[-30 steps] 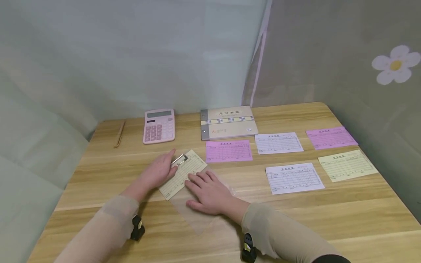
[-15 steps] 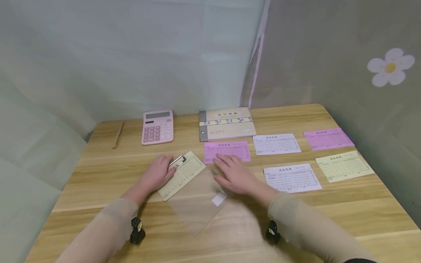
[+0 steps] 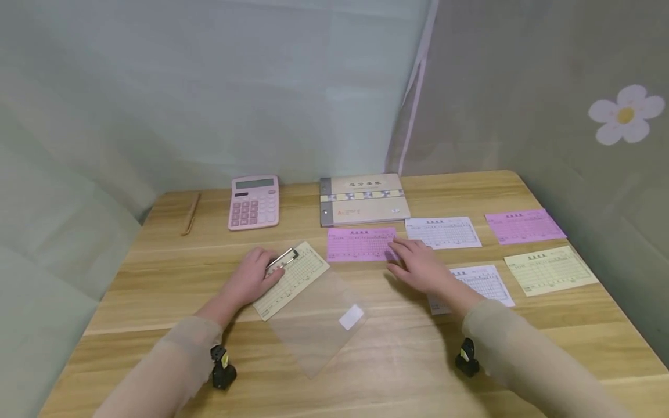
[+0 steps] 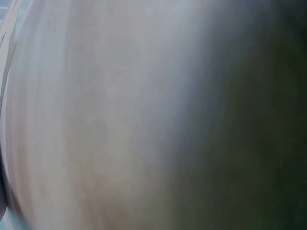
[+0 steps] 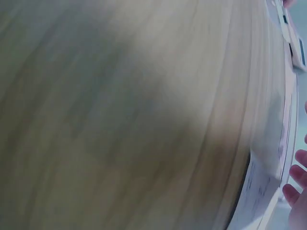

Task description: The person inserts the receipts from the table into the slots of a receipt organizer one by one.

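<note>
A clear board [image 3: 319,325] with a white label [image 3: 351,317] lies tilted on the wooden table, a yellow printed slip [image 3: 292,281] across its upper left part. My left hand [image 3: 248,278] holds the metal clip [image 3: 282,261] at the slip's upper edge, thumb on one side and fingers on the other. My right hand [image 3: 423,270], fingers spread, is over the table between a pink slip [image 3: 360,244] and a white slip [image 3: 486,283]; its fingertips reach the pink slip's right edge, and whether they touch it I cannot tell. The right wrist view shows fingertips [image 5: 298,175] at its right edge.
Along the back stand a pen [image 3: 191,215], a pink calculator [image 3: 254,202] and a ledger book [image 3: 364,199]. To the right lie another white slip [image 3: 443,232], a second pink slip [image 3: 525,226] and another yellow slip [image 3: 550,270].
My right hand has moved off the yellow slip and board, to the right and away from me, uncovering the white label. My left hand has stayed at the clip.
</note>
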Demonstrator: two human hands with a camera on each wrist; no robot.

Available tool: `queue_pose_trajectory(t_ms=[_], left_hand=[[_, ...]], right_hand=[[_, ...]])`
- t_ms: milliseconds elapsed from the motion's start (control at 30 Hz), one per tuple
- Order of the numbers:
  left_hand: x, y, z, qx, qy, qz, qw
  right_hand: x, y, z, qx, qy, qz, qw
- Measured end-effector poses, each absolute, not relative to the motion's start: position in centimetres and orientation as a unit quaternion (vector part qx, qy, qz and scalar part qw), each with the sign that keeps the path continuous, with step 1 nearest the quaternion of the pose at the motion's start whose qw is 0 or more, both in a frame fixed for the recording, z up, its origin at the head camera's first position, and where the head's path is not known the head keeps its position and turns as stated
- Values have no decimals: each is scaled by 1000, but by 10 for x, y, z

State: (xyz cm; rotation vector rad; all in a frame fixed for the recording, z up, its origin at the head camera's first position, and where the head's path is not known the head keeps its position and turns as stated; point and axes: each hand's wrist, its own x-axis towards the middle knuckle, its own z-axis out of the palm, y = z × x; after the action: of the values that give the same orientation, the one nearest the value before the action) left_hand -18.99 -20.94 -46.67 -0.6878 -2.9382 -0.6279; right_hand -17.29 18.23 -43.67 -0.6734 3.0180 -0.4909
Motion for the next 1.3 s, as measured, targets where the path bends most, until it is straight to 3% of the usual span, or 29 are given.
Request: queue_pose_trajectory(t_ms=[333, 600, 1300], left_hand=[[-189, -212, -464, -229, -945, -233, 23], [-188, -213, -464, -227, -940, -255, 19], [-188, -213, -464, -221, -943, -247, 20]], right_hand=[[-166, 227, -432, -217, 962, -161, 32], [-156, 256, -440, -245, 952, -183, 18], [-156, 245, -451, -263, 944, -201, -21]])
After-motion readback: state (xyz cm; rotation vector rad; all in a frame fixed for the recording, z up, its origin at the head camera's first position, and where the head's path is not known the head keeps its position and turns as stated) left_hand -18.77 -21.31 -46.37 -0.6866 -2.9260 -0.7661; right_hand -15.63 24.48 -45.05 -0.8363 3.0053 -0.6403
